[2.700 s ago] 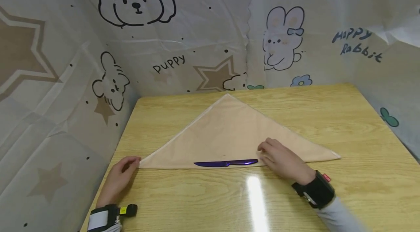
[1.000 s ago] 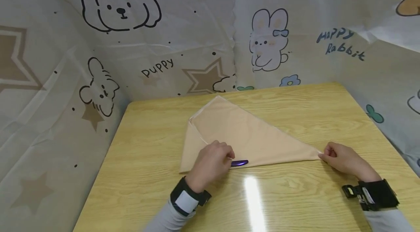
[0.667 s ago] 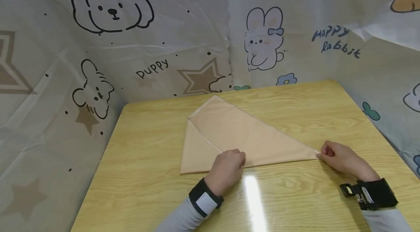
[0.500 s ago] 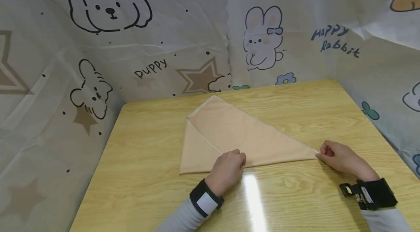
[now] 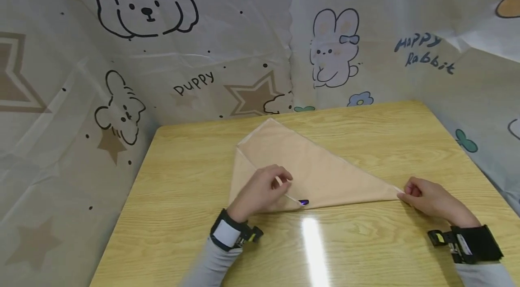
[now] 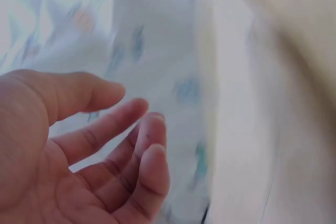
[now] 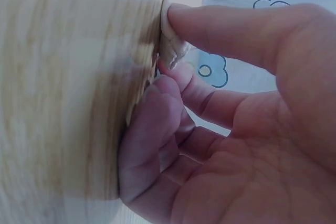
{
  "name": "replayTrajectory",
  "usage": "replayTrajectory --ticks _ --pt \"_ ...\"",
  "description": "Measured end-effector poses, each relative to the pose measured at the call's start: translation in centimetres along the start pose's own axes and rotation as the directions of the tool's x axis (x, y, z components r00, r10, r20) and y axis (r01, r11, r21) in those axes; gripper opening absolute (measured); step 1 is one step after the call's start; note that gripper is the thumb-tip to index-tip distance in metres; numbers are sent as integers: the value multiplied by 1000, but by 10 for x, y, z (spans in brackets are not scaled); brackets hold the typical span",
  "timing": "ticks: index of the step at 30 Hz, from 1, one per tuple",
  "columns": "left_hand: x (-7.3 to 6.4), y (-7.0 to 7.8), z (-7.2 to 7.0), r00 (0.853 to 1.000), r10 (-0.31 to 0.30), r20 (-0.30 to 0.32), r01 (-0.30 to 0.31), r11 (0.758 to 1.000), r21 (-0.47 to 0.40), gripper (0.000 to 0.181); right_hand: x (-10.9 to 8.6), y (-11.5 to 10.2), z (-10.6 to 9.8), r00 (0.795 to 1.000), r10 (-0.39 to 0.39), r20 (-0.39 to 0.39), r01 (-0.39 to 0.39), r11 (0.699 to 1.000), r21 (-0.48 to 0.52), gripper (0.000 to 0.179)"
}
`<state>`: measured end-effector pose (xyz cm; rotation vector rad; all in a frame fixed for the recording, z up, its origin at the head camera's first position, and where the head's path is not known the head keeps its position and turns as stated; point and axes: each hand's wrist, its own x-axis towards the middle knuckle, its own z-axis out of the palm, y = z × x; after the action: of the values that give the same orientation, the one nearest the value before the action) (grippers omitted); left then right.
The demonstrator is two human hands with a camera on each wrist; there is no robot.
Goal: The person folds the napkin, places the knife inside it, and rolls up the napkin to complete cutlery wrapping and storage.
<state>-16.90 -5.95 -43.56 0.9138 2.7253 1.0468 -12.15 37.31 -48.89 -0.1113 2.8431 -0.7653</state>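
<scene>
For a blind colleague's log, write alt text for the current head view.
A person's right hand pinches the right corner of a folded peach cloth on a table; the empty left hand is over its left fold, a purple object peeking out past it.

My left hand (image 5: 260,190) relaxed, fingers (image 6: 154,177) loosely bent, thumb (image 6: 89,93) apart from them, my left forearm (image 5: 211,260) slanting up and rightward, my right hand (image 5: 432,199) pinching with thumb and forefinger, other fingers curled, right forearm (image 5: 483,274) angled inward.
</scene>
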Motion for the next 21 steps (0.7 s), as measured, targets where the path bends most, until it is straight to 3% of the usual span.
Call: replayTrajectory --ticks 3,5,8,10,13,16,21 --pt "-12 -39 -39 988 -100 -115 100 995 -6 19 0 -3 0 1000 4 -1 -4 1000 -5 25" --pt "-25 -73 -59 966 -202 -160 200 979 -27 22 0 -5 0 1000 6 2 -6 1000 -4 25" --pt "-47 -124 -75 921 -352 -165 330 933 -147 28 0 -6 1 1000 -5 0 5 1000 5 22" --pt "-63 -147 -76 898 -424 -115 389 889 -241 30 -2 -8 3 1000 -20 4 20 1000 6 21" --pt "-81 -165 -72 879 -474 -57 424 830 -363 29 -4 -11 5 998 -61 -20 61 998 20 20" --pt "-90 -171 -68 881 -471 -51 410 812 -415 28 -5 -20 5 991 -91 -95 97 994 56 17" --pt "-95 -176 -69 878 -474 -63 380 772 -510 32 3 -55 1 952 -219 -216 255 954 156 20"
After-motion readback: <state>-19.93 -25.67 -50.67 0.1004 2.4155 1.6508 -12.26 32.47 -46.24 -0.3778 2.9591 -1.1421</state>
